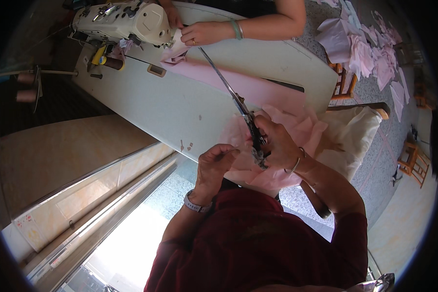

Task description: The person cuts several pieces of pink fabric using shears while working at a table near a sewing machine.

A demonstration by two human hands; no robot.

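My right hand (pixel 276 143) is wrapped round the handles of long dark tailor's shears (pixel 248 119). Their blades point away from me, toward the far side of the table, and look closed. Beside the handles, on the left, my left hand (pixel 216 163) is pinched at the fingertips; what it pinches, if anything, is too small to make out. Under both hands lies a crumpled heap of thin pink fabric (pixel 297 127) at the table's near edge. A longer pink strip (pixel 248 83) runs from it toward the sewing machine (pixel 131 22).
Across the table, a co-worker's hands (pixel 202 34) hold pink cloth at the machine. Thread cones (pixel 113 62) stand below it. Small scraps (pixel 189 145) lie on the tabletop (pixel 141 97). Cream cloth (pixel 357 134) covers a surface at right; pink pieces (pixel 362 51) are heaped beyond.
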